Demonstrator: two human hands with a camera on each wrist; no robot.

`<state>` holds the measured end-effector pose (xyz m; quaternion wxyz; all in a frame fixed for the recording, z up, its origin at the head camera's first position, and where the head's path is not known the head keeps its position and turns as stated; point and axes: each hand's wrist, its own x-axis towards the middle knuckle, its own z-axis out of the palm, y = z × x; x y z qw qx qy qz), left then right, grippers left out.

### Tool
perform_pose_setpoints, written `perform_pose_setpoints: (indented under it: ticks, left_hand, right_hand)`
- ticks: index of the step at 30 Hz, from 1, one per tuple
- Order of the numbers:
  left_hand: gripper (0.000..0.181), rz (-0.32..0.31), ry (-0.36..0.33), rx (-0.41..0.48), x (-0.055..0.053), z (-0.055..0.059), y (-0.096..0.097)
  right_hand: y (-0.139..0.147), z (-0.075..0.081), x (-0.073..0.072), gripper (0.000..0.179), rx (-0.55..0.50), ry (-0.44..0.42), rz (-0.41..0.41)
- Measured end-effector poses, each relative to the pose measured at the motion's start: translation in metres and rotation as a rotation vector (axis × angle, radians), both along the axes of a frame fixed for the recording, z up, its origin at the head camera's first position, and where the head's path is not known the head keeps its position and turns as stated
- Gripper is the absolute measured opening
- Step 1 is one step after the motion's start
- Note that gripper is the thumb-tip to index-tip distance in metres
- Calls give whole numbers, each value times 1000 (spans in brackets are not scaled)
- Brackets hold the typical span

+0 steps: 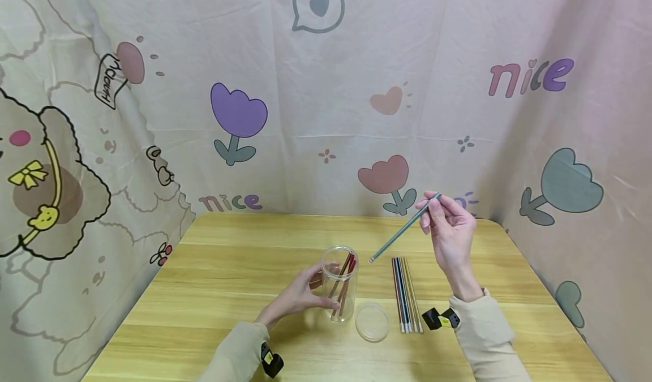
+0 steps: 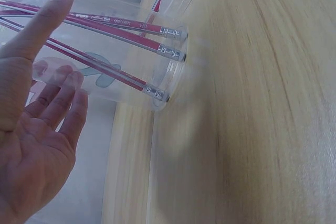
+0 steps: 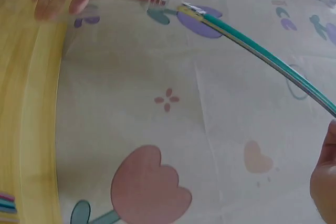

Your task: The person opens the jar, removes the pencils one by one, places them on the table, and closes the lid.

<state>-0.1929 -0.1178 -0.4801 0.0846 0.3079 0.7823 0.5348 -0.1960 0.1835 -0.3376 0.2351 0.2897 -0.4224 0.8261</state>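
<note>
Pinching a green pencil [image 1: 404, 227] near its upper end: the right hand [image 1: 451, 232].
The pencil's long axis slants down toward the left hand [image 1: 304, 292], whose thumb and fingers curve round a clear jar [image 1: 352, 292]; the pencil's low end hangs near the jar's mouth, not touching.

Beige sleeves [image 1: 488, 332] and black, yellow-marked wrist cameras [image 1: 273, 365] are worn.

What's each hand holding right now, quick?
Left hand: closed around the clear jar with red pencils inside.
Right hand: closed, pinching a teal pencil.
</note>
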Motion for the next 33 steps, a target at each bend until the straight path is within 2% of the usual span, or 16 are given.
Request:
perform_pose_setpoints:
  ticks: [2,10,14,19,26,28,31,33]
  left_hand:
    - [83,-3,-1,2,0,0,0]
    - [83,1,-5,5,0,1,0]
    - [83,2,-1,-2,0,1,0]
    - [83,1,11,-2,1,1,0]
    - [81,-5,10,14,1,0,0]
    - [81,-4,2,17,1,0,0]
    - [81,-1,-6,18,1,-1,0]
    - [81,0,-8,17,1,0,0]
  right_hand:
    - [2,-2,-1,21,50,-39,-60]
    - [9,-16,-12,15,225,-159,-206]
    - [12,-24,-17,19,315,-236,-265]
    - [15,-31,-21,26,404,-322,-284]
    - [27,-46,-29,13,525,-448,-255]
    - [30,-51,-32,17,565,-483,-256]
    - [33,-58,-35,36,619,-525,-261]
    - [35,-62,-38,38,654,-545,-266]
